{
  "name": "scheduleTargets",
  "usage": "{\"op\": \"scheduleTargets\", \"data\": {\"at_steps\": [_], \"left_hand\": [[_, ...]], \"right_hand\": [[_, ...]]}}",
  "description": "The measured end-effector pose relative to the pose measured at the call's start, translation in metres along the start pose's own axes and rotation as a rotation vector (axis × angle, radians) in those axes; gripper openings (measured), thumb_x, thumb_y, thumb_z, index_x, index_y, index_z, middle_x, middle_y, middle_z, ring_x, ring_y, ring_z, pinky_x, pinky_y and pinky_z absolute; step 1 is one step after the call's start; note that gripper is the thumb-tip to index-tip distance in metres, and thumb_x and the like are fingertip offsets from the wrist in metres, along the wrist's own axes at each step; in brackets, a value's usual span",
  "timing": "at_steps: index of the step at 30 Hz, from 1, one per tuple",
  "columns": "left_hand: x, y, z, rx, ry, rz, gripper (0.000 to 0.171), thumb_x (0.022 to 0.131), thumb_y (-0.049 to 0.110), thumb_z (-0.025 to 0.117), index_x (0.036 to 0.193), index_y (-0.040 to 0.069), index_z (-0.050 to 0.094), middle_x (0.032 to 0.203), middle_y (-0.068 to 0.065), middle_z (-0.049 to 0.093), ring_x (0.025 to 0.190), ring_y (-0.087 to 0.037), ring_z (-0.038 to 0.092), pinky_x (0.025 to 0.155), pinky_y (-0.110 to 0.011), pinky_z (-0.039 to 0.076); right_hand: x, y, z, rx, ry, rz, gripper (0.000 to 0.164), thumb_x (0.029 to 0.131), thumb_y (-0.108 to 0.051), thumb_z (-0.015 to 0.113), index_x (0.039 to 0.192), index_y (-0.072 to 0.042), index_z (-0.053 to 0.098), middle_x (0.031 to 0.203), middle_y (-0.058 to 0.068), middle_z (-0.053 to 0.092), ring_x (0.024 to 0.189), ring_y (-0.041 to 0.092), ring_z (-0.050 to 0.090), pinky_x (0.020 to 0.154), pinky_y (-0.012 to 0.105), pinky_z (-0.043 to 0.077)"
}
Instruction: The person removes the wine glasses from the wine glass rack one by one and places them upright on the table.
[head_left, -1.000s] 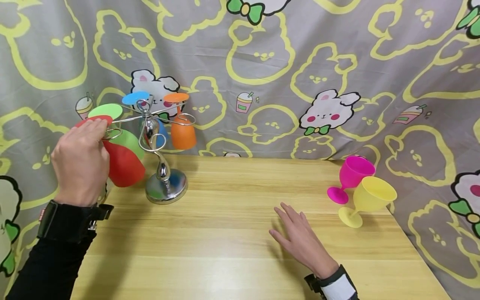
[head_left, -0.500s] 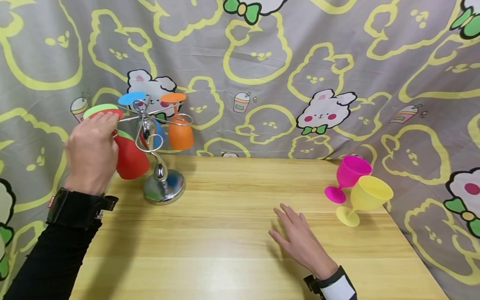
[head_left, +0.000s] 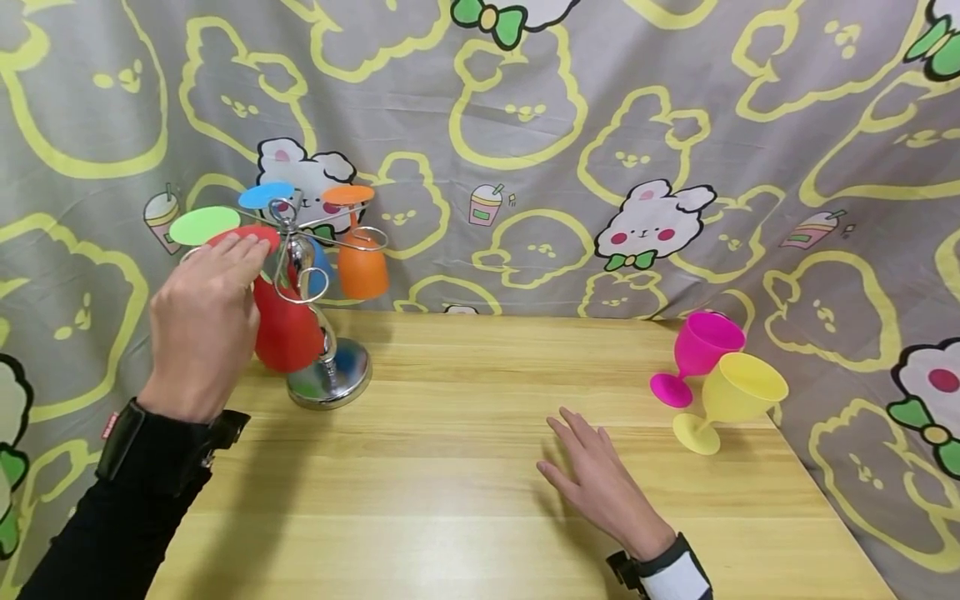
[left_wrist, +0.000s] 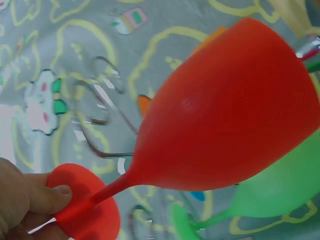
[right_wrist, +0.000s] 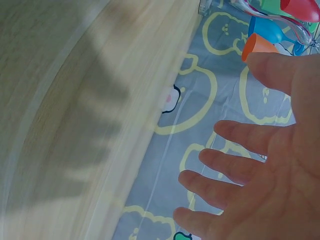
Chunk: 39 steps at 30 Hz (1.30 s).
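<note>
My left hand point(head_left: 206, 321) pinches the foot of a red plastic goblet point(head_left: 288, 333), whose bowl hangs downward in front of the chrome goblet rack point(head_left: 330, 385). The left wrist view shows thumb and fingers on the red foot and the whole bowl point(left_wrist: 225, 115) away from the hand. Upside down on the rack hang a green goblet point(head_left: 204, 225), a blue goblet point(head_left: 266, 196) and an orange goblet point(head_left: 364, 268). One wire loop point(head_left: 303, 287) at the rack's front is just right of the red foot. My right hand point(head_left: 603, 487) hovers over the table, fingers spread, holding nothing.
A magenta goblet point(head_left: 711, 343) and a yellow goblet point(head_left: 742, 390) stand upright near the right edge of the wooden table point(head_left: 450, 475). A grey patterned curtain point(head_left: 420, 108) closes off the back and sides.
My left hand has carried the red goblet rightward, from beside the green goblet to the front of the rack. The right hand has stayed in place.
</note>
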<state>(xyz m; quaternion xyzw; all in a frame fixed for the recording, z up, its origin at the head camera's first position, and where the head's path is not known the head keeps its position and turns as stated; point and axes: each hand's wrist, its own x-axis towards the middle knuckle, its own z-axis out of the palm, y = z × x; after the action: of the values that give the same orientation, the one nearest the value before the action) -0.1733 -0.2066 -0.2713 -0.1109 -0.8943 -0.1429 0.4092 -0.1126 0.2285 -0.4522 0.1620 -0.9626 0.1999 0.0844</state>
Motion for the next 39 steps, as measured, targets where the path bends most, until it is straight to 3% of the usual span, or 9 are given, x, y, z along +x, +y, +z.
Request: {"op": "scheduleTargets", "data": {"at_steps": [6, 12, 14, 17, 20, 24, 27, 33, 39], "left_hand": [[-0.006, 0.025, -0.020, -0.012, 0.054, 0.030, 0.037, 0.104, -0.009, 0.057, 0.137, -0.001, 0.072, 0.133, -0.026, 0.073, 0.125, -0.051, 0.069, 0.114, -0.064, 0.051], [-0.005, 0.046, -0.035, -0.063, 0.138, 0.042, 0.036, 0.110, -0.001, 0.051, 0.137, 0.005, 0.074, 0.124, -0.022, 0.078, 0.104, -0.048, 0.076, 0.088, -0.065, 0.062], [-0.006, 0.050, -0.037, -0.126, 0.133, 0.015, 0.033, 0.110, 0.001, 0.056, 0.138, 0.005, 0.074, 0.122, -0.022, 0.079, 0.097, -0.046, 0.077, 0.085, -0.044, 0.065], [-0.007, 0.054, -0.038, -0.238, 0.104, -0.075, 0.033, 0.106, 0.002, 0.066, 0.138, 0.004, 0.073, 0.123, -0.023, 0.078, 0.098, -0.044, 0.078, 0.084, -0.010, 0.052], [-0.007, 0.054, -0.035, -0.345, 0.070, -0.205, 0.036, 0.104, 0.005, 0.071, 0.139, 0.005, 0.073, 0.125, -0.024, 0.078, 0.105, -0.042, 0.079, 0.081, 0.006, 0.038], [-0.009, 0.049, -0.025, -0.561, -0.065, -0.420, 0.039, 0.106, 0.014, 0.071, 0.144, 0.009, 0.070, 0.124, -0.017, 0.080, 0.097, -0.010, 0.081, 0.081, -0.002, 0.053], [-0.014, 0.045, -0.012, -0.857, -0.212, -0.591, 0.044, 0.107, 0.019, 0.070, 0.148, 0.005, 0.065, 0.117, -0.003, 0.083, 0.089, 0.005, 0.077, 0.080, -0.012, 0.061], [-0.036, 0.051, 0.022, -1.462, -0.456, -0.868, 0.042, 0.108, 0.012, 0.068, 0.147, -0.002, 0.063, 0.116, 0.004, 0.083, 0.106, -0.013, 0.081, 0.094, -0.027, 0.063], [-0.075, 0.069, 0.064, -1.592, -0.629, -0.965, 0.045, 0.110, 0.008, 0.060, 0.152, -0.007, 0.053, 0.133, -0.008, 0.077, 0.116, -0.015, 0.078, 0.103, -0.034, 0.061]], "right_hand": [[0.000, 0.000, 0.000, 0.002, 0.008, -0.004, 0.066, 0.103, -0.034, 0.074, 0.155, 0.001, 0.054, 0.164, 0.028, 0.047, 0.153, 0.048, 0.045, 0.126, 0.073, 0.029], [0.000, 0.000, 0.002, 0.000, 0.010, -0.008, 0.066, 0.103, -0.035, 0.074, 0.155, 0.001, 0.054, 0.164, 0.028, 0.047, 0.152, 0.047, 0.046, 0.126, 0.073, 0.030], [0.000, 0.000, 0.002, 0.001, 0.008, -0.008, 0.066, 0.103, -0.035, 0.074, 0.155, 0.001, 0.054, 0.165, 0.028, 0.046, 0.153, 0.047, 0.046, 0.126, 0.074, 0.030], [0.000, 0.000, 0.002, 0.003, 0.006, -0.006, 0.066, 0.103, -0.035, 0.074, 0.155, 0.001, 0.054, 0.165, 0.028, 0.046, 0.153, 0.047, 0.045, 0.126, 0.074, 0.029], [0.000, -0.001, 0.002, 0.008, 0.006, -0.006, 0.066, 0.103, -0.034, 0.074, 0.155, 0.001, 0.053, 0.165, 0.029, 0.045, 0.153, 0.048, 0.045, 0.126, 0.074, 0.029], [0.001, -0.002, 0.002, 0.017, 0.002, -0.004, 0.066, 0.103, -0.034, 0.074, 0.155, 0.001, 0.053, 0.165, 0.029, 0.045, 0.152, 0.048, 0.045, 0.126, 0.074, 0.029], [0.001, -0.004, 0.002, 0.023, -0.003, -0.003, 0.066, 0.103, -0.034, 0.074, 0.155, 0.002, 0.053, 0.165, 0.029, 0.045, 0.152, 0.047, 0.046, 0.126, 0.073, 0.029], [0.004, -0.009, 0.004, 0.051, -0.003, 0.002, 0.064, 0.103, -0.031, 0.075, 0.154, 0.001, 0.054, 0.165, 0.029, 0.045, 0.151, 0.047, 0.047, 0.127, 0.073, 0.029], [0.011, -0.019, 0.007, 0.099, -0.013, 0.001, 0.063, 0.105, -0.032, 0.073, 0.155, -0.001, 0.053, 0.166, 0.027, 0.044, 0.151, 0.046, 0.048, 0.127, 0.073, 0.030]]}}
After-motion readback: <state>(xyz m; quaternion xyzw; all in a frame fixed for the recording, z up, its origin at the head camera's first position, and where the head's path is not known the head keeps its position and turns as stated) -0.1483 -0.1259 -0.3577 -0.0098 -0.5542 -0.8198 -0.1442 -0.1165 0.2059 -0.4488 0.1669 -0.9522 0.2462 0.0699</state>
